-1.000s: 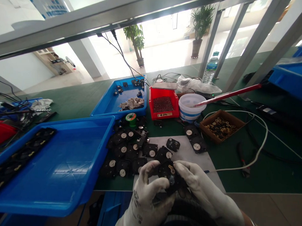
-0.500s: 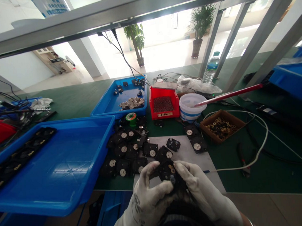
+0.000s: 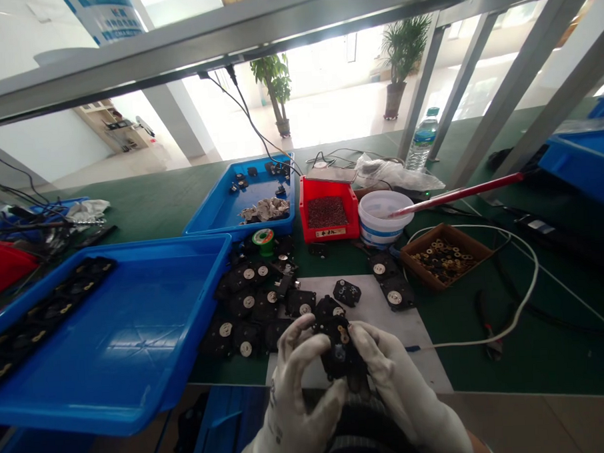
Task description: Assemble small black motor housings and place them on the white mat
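Observation:
My right hand (image 3: 396, 376), in a white glove, grips a black plastic gear housing (image 3: 340, 358) by its right edge. Small brass-coloured gears (image 3: 343, 333) show on the housing's upper face. My left hand (image 3: 302, 393), also gloved, is at the housing's left side with thumb and fingers spread apart; whether a fingertip touches it I cannot tell. Just beyond lies another black housing (image 3: 328, 308) with a silver disc, and a smaller black plate (image 3: 347, 292) rests on the white sheet (image 3: 406, 329). Several similar housings (image 3: 248, 302) with silver discs are grouped to the left.
A large blue tray (image 3: 136, 320) stands left, holding a long black strip. Behind are a smaller blue tray (image 3: 215, 197), a solder spool (image 3: 264, 241), a red bin (image 3: 331, 235) of small brown parts and a white tub (image 3: 382, 229). Rightward are a gear box (image 3: 447, 283), white cable (image 3: 528, 290) and pliers (image 3: 489, 325).
My left thumb and fingers have opened away from the housing's face, so more of it shows. My right hand keeps its hold on the edge.

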### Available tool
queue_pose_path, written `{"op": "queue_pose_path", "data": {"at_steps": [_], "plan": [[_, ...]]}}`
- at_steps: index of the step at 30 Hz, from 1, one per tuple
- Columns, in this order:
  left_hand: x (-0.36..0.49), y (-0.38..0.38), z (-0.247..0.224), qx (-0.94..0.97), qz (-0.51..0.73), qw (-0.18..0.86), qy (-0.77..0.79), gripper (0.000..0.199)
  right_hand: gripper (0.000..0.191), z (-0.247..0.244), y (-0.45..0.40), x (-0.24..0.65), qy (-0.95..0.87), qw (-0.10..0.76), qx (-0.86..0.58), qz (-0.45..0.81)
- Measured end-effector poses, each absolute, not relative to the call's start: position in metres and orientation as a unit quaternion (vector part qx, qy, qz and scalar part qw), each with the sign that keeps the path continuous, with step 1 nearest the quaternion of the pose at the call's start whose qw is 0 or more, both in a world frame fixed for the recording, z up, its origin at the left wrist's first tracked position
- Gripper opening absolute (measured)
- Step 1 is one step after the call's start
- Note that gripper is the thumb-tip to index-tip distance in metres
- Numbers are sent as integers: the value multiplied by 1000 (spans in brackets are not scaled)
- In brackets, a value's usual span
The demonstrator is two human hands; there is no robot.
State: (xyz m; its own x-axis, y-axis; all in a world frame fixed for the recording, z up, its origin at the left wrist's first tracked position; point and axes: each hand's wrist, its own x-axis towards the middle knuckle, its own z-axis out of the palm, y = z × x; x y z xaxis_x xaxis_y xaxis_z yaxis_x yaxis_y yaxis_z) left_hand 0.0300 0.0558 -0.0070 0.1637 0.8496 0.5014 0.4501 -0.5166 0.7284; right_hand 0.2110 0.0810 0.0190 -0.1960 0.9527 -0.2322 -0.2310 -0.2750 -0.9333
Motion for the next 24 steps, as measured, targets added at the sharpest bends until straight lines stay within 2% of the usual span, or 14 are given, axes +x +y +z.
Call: {"op": "queue_pose_path", "data": {"at_steps": [2, 5, 8, 11, 14, 24], "plan": [[32, 55, -6, 675, 477, 269, 495, 53, 54, 12, 82, 207, -409, 469, -456, 636], [35, 62, 1, 580, 452, 392, 553, 40, 58, -4, 81, 203, -398, 525, -497, 565], [40, 72, 10, 493, 453, 520, 530, 37, 62, -20, 80, 202, -388, 579, -522, 492], [48, 79, 16, 445, 459, 591, 492, 33, 63, -27, 79, 205, -415, 583, -513, 474], [55, 82, 20, 421, 452, 607, 499, 27, 59, -23, 80, 208, -424, 575, -503, 487], [66, 89, 31, 467, 455, 541, 531, 23, 58, -13, 76, 219, -442, 576, -463, 508]]}}
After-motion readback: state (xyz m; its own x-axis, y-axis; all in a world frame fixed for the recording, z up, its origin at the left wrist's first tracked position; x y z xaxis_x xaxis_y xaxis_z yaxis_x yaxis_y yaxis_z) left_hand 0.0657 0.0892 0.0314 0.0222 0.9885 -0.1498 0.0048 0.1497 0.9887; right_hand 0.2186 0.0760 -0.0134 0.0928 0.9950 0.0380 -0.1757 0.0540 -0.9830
